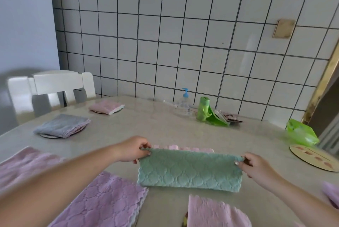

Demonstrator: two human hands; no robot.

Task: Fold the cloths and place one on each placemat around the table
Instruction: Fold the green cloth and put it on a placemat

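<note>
A white tiled wall [183, 34] with dark grout rises behind the beige tabletop [156, 126]; a white chair [53, 85] stands at its far left, beside a plain pale wall [23, 21]

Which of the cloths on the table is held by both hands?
The teal cloth at the centre: left hand and right hand pinch its top corners. The purple, pink and grey cloths lie untouched.

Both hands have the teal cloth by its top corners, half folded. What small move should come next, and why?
Probably bring the two corners together, left hand toward right hand, to fold the teal cloth in half again. It hangs as a long strip, wider than the compact grey cloth and pink cloth already lying on placemats, and the round placemat at right is bare.
</note>
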